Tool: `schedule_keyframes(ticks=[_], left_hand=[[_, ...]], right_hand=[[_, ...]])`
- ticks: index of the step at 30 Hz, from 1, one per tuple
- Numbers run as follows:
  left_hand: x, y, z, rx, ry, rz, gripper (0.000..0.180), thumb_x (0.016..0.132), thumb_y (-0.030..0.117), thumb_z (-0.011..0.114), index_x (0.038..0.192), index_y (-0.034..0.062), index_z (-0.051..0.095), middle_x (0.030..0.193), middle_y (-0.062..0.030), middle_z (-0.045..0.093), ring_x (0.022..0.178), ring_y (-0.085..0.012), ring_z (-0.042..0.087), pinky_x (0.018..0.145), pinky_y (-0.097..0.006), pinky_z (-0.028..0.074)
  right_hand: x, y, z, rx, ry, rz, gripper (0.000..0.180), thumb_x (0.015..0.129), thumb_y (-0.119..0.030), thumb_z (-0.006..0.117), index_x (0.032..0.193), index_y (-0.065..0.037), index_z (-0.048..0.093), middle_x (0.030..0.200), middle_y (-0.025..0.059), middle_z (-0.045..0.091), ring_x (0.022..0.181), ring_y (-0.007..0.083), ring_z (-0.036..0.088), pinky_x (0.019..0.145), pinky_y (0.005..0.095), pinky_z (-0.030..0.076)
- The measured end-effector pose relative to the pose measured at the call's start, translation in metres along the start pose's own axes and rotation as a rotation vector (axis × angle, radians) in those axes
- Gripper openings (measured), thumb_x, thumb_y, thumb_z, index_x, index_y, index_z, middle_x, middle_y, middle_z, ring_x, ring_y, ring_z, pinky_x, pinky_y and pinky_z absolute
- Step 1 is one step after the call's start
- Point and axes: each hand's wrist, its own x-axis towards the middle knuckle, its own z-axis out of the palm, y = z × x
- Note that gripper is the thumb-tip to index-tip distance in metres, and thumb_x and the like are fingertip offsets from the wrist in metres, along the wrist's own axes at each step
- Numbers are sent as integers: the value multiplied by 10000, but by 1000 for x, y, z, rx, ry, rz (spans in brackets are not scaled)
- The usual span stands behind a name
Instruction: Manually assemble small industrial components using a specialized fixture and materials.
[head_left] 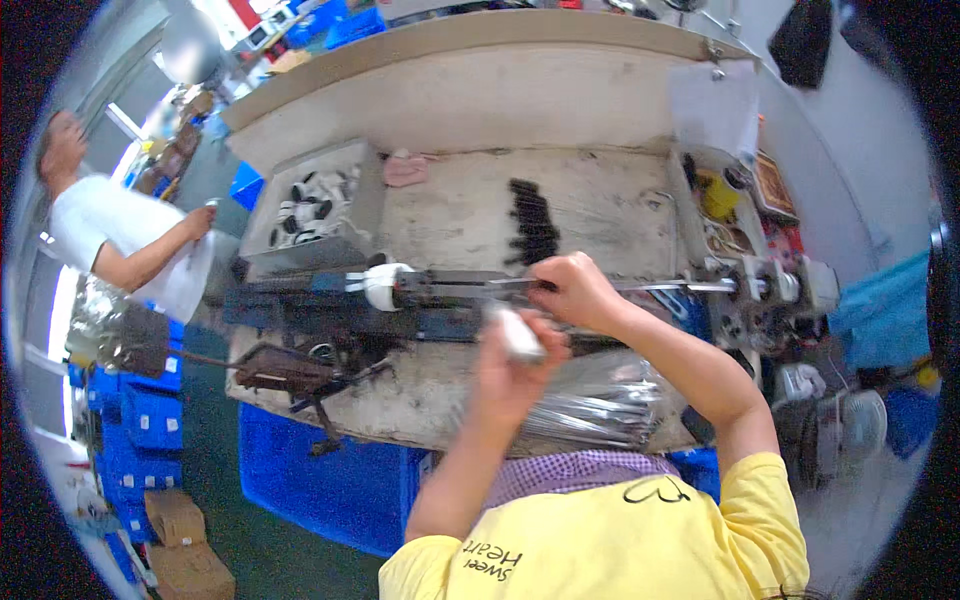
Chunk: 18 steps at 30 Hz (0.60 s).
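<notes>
My left hand [508, 375] is closed around a short white-and-silver cylindrical piece [520, 337], blurred by motion. Just above it, my right hand [580, 292] is closed with its fingertips at the dark rail-like fixture [455, 285] across the bench; what it pinches is hidden. A shiny metal rod [685, 287] runs from behind the right wrist to a clamp-like mechanism [765, 285]. Toward the fixture's left end sits a white rounded piece [382, 287]. Below my right forearm lies a bundle of thin metal rods [600, 405], partly covered by clear plastic.
A row of black cylindrical pieces [532, 222] lies beyond the fixture. Back left stands a grey bin [262, 215] of white and black parts; a tray [715, 215] of odds and ends is at right. A dark metal bracket [285, 368] juts leftward. Another person [140, 240] stands at left.
</notes>
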Motion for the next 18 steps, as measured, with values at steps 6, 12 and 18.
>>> schedule_keyframes(ticks=[6, 12, 18], left_hand=[[41, -20, -74, 1556, 317, 681, 366, 898, 169, 580, 1155, -64, 465, 768, -140, 621, 667, -231, 639, 587, -407, 514], [-4, 24, -77, 1274, 43, 325, 406, 932, 253, 576, 1175, -55, 471, 876, -168, 668, 690, -231, 684, 518, -309, 537], [-45, 111, -133, 687, 626, 508, 382, 959, 328, 570, 1078, -32, 515, 829, -149, 636, 627, -254, 680, 409, -304, 525]], right_hand=[[-8, -8, 3, -40, 32, -76, 115, 736, -111, 655, 769, -13, 604, 766, 197, 610, 763, 409, 606, 643, 451, 491], [-37, -34, -16, -270, 203, -559, 300, 684, -28, 644, 983, -46, 656, 972, 113, 661, 868, 314, 641, 733, 409, 508], [-90, -3, -32, -332, -96, -240, 484, 739, -70, 660, 1207, -29, 544, 1060, 166, 614, 869, 367, 614, 721, 448, 501]])
